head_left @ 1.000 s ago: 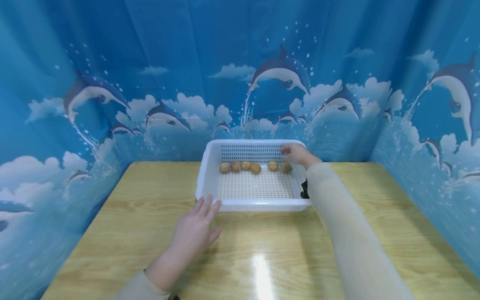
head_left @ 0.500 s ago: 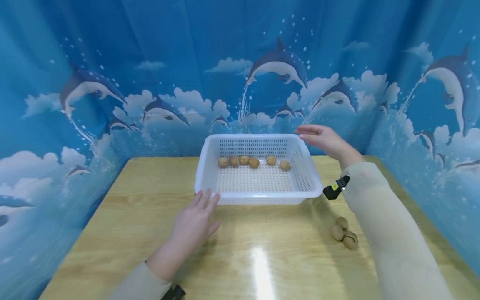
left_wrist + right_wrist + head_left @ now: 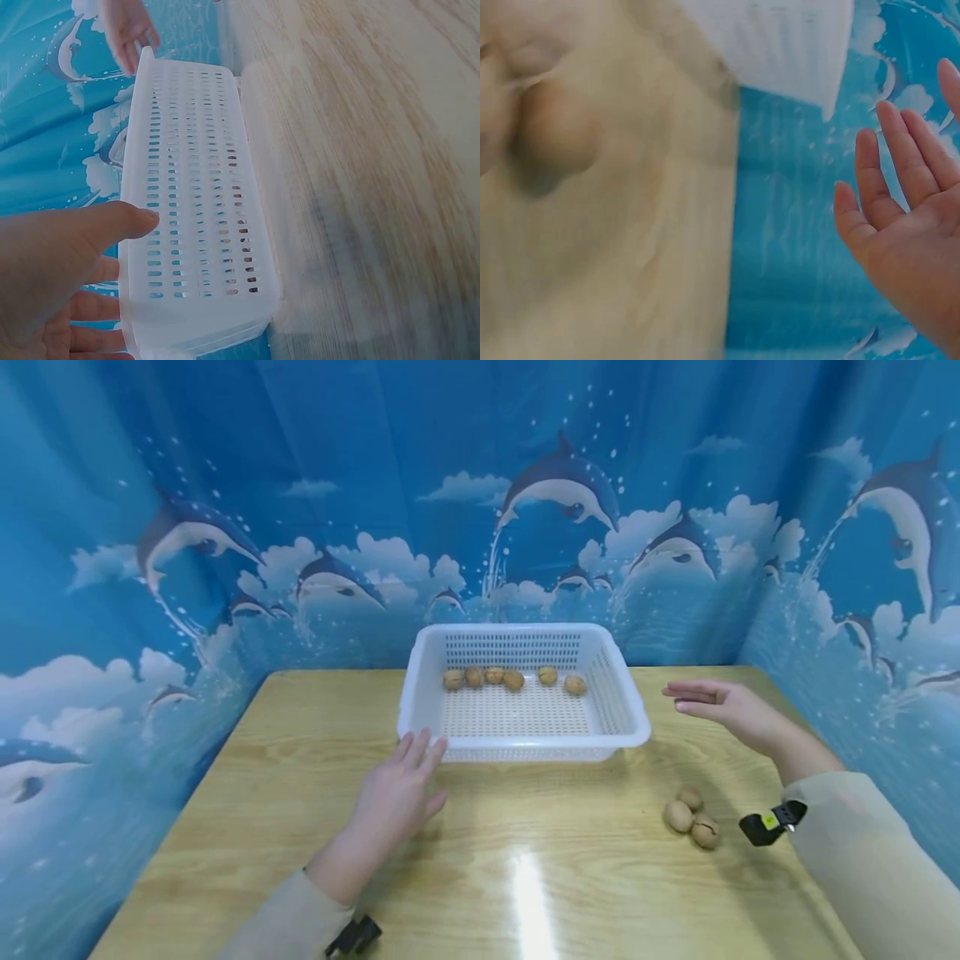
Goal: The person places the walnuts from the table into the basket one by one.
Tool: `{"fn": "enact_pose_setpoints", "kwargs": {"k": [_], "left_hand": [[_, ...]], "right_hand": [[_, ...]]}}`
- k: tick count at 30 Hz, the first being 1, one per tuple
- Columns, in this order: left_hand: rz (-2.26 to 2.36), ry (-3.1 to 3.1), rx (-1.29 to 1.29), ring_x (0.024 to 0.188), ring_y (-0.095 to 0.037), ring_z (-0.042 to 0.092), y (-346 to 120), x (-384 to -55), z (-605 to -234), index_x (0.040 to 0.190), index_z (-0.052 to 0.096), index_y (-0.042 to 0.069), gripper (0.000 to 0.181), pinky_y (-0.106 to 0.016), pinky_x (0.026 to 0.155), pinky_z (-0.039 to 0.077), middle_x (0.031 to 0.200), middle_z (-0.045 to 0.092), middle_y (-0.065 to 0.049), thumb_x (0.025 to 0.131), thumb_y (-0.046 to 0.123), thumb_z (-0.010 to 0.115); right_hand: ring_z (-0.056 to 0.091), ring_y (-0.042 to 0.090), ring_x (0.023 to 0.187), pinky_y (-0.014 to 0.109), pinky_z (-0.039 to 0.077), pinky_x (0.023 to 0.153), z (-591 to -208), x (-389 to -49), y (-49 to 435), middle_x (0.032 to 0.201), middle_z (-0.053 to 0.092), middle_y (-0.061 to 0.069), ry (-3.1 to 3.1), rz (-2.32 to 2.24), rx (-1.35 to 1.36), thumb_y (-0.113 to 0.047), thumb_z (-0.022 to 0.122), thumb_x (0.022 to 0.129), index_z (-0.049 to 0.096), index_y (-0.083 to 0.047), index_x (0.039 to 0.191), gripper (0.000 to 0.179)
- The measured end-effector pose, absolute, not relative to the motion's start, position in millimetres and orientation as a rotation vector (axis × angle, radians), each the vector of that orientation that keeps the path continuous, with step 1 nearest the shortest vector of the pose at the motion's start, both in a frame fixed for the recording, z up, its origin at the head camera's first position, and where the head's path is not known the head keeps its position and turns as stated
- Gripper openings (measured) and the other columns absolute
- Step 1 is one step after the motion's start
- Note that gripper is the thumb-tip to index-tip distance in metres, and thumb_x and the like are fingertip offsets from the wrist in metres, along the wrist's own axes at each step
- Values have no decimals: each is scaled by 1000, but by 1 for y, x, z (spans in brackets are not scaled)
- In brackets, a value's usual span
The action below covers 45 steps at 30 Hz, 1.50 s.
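Note:
A white plastic basket [image 3: 525, 742] stands at the back middle of the table, with several walnuts [image 3: 513, 680] lying along its far side. My left hand [image 3: 393, 797] is at the basket's front left corner, fingers straight at the rim. In the left wrist view its thumb [image 3: 135, 222] lies over the front wall, while the other fingertips go out of sight behind the rim. To the right of the basket my right hand [image 3: 738, 714] hangs in the air with straight fingers, holding nothing. Three loose walnuts [image 3: 678, 816] lie together on the table between that hand and me.
The wooden table [image 3: 300, 743] reaches back to a blue dolphin-print curtain [image 3: 360, 460], which also hangs along both sides. Black wrist cameras are strapped at both sleeves; the right one [image 3: 772, 823] is close to the loose walnuts.
My right hand has left the inside of the basket and moved right and toward me, beyond its right side. The three loose walnuts have come into view. My left hand stays at the rim.

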<state>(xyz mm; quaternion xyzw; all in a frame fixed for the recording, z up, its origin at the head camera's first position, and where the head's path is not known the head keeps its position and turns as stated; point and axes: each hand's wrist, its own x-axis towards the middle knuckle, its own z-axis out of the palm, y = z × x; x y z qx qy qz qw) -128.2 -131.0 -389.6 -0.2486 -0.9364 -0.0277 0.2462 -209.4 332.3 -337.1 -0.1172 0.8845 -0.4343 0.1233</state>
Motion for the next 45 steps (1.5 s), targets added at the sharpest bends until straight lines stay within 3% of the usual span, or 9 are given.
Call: {"fn": "enact_pose_setpoints", "kwargs": {"k": [6,9,12,14,19,22,29,38,45], "left_hand": [[-46,-2553,-664,112,-39,54,-134,-127,-390,127,57,6,71,-44,72,57,127,54,-22,69,40,80],[-36,-2551,-660,112,-39,54,-136,-127,-389,127,56,7,71,-44,70,57,127,54,-22,69,41,79],[-29,-2552,-658,111,-39,55,-137,-127,-388,128,56,7,71,-44,68,57,127,54,-22,70,41,79],[-25,-2555,-656,111,-39,55,-137,-128,-387,127,56,7,71,-44,68,57,127,54,-22,70,41,79],[-34,-2559,-654,112,-39,54,-137,-129,-386,127,57,7,71,-44,68,57,127,54,-22,69,41,79],[-49,-2552,-657,112,-39,54,-137,-129,-386,127,57,7,71,-45,68,57,127,54,-22,69,40,80],[-52,-2541,-665,111,-39,55,-135,-129,-386,127,57,7,70,-44,68,57,126,55,-22,68,39,80],[-77,-2534,-694,110,-39,56,-132,-128,-386,127,57,7,70,-44,67,58,126,55,-22,69,38,80],[-77,-2535,-699,110,-39,56,-131,-127,-387,127,57,6,70,-44,69,57,125,55,-22,69,38,80]], "right_hand": [[49,20,119,58,36,100,-359,-188,353,139,43,19,2558,-1192,-357,-31,53,95,38,-2,140,56],[49,24,121,45,44,98,-370,-180,361,139,42,22,2515,-1132,-388,-27,53,95,36,1,141,56],[41,42,123,34,48,92,-380,-173,366,138,42,25,2493,-1057,-451,-23,55,95,36,4,139,55],[41,45,122,29,48,89,-386,-170,366,136,43,25,2488,-1012,-484,-22,56,94,38,4,138,54],[50,26,118,17,45,86,-397,-170,366,132,50,23,2481,-964,-554,-23,61,91,44,5,134,54],[50,16,115,18,44,88,-401,-171,364,129,51,23,2470,-958,-571,-23,62,90,46,6,132,53],[53,37,109,24,48,83,-407,-167,359,119,58,22,2533,-916,-577,-21,65,88,53,7,124,47],[57,33,101,30,50,79,-411,-163,359,108,63,13,2629,-855,-513,-21,67,86,59,2,115,38],[56,38,104,33,53,77,-390,-165,353,113,60,21,2722,-949,-445,-23,63,90,54,7,121,44]]}}
